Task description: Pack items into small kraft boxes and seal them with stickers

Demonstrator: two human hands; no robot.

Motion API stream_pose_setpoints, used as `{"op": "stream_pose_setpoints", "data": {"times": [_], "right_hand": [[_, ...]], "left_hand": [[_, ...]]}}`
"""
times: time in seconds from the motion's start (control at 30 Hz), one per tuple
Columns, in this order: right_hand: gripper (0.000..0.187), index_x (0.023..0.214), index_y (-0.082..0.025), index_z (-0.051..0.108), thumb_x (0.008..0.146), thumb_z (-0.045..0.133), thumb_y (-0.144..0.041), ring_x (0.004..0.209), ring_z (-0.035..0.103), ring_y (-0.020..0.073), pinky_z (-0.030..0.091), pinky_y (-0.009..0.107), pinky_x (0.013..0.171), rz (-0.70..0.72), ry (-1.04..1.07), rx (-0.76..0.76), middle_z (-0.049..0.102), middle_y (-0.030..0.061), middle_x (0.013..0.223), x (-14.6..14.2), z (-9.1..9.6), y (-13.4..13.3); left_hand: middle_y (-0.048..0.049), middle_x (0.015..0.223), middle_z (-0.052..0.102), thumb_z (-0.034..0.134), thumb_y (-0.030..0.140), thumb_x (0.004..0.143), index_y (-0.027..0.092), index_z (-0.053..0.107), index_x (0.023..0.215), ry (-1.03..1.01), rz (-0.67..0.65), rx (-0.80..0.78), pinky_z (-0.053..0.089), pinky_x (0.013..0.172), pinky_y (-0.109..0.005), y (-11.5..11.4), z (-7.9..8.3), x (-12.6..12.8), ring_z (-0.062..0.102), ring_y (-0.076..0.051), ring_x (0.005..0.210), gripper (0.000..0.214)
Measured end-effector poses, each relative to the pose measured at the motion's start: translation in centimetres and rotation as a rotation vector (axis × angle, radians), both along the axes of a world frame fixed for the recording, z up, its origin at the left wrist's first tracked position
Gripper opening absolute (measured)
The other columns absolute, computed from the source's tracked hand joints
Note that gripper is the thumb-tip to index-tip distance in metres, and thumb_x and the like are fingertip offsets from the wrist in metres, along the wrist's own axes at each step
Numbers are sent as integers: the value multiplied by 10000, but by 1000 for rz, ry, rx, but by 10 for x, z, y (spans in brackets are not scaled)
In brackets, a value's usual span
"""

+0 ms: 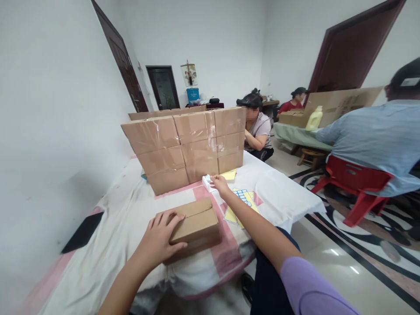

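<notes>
A closed brown cardboard box lies on the cloth-covered table in front of me. My left hand grips its left end, with spread fingers over the top and the thumb on the near side. Farther off, my right hand is at a small white open box with something pale green in it. The fingers there are drawn together in a pinch; whatever is between them is too small to make out. Yellow cards with a blue grid lie beneath and beside my right forearm.
A wall of taped cardboard boxes stands across the table, a yellow sheet at its foot. At left lies a flat black object. Behind the wall a person crouches. Another sits on a red chair at right, near a yellow bottle.
</notes>
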State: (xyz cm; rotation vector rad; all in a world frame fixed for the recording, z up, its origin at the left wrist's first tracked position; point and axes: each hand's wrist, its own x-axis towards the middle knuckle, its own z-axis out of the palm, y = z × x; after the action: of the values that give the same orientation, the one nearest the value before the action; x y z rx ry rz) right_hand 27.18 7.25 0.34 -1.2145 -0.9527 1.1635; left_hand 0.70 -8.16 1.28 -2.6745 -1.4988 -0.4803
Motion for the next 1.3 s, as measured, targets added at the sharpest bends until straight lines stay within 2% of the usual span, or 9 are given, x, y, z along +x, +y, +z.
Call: {"op": "stream_pose_setpoints", "data": {"times": [0.1,0.23,0.33,0.53,0.67,0.83,1.03,1.2,1.3], "right_hand": [[236,788,-181,547,870,724,-314,646,629,85,497,184,616,90,37,157,652,-28,747,0,29,-23],[279,846,-214,552,792,771,-377,582,602,102,487,229,604,294,31,394,697,-15,766,-1,55,-64],[255,876,-222,553,838,726,-406,584,581,108,467,237,598,442,-41,548,688,-11,756,-7,60,-90],[122,918,-224,549,915,635,-310,596,554,113,434,233,585,695,-172,525,659,-19,737,-23,53,-118],[14,939,-216,590,940,577,-221,697,590,127,421,232,618,721,-379,616,641,-11,776,-28,50,-126],[67,941,-219,631,956,567,-209,627,534,115,392,231,580,702,-578,767,606,-31,726,-29,49,-130],[88,885,-213,652,927,587,-170,590,529,110,385,229,561,678,-632,821,621,-35,687,-31,47,-130],[97,884,-198,657,914,588,-137,596,517,101,386,227,571,675,-667,887,623,-33,703,-31,45,-128],[93,904,-196,670,915,588,-153,611,525,107,392,234,584,676,-675,880,638,-24,716,-31,46,-129]], "left_hand": [[-90,1303,592,601,471,902,295,643,1282,-49,-19,-20,440,992,-482,3,6,0,533,-297,1199,421],[-58,1235,628,447,418,1006,288,680,1189,-102,-5,-42,403,981,-462,4,14,8,556,-251,1163,323],[-50,1164,646,447,429,1014,265,700,1117,-125,20,-38,375,966,-460,3,19,14,584,-235,1110,319],[-41,1031,658,533,364,985,239,695,1126,-367,35,147,407,928,-414,0,27,18,615,-219,1015,248],[-25,929,619,613,309,946,222,674,1158,-606,-20,252,473,848,-354,-11,34,22,607,-174,872,237],[-4,847,621,681,211,902,221,720,1020,-678,-28,367,488,766,-320,-18,37,27,610,-148,792,124],[3,798,685,680,106,879,232,696,915,-528,-116,629,454,748,-344,-22,35,18,615,-147,731,132],[-38,920,706,726,222,877,220,688,1052,-399,-47,568,452,800,-373,-24,40,15,630,-193,856,179],[-1,815,701,734,168,863,227,694,934,-348,-98,625,411,753,-361,-21,38,15,602,-169,758,101]]}}
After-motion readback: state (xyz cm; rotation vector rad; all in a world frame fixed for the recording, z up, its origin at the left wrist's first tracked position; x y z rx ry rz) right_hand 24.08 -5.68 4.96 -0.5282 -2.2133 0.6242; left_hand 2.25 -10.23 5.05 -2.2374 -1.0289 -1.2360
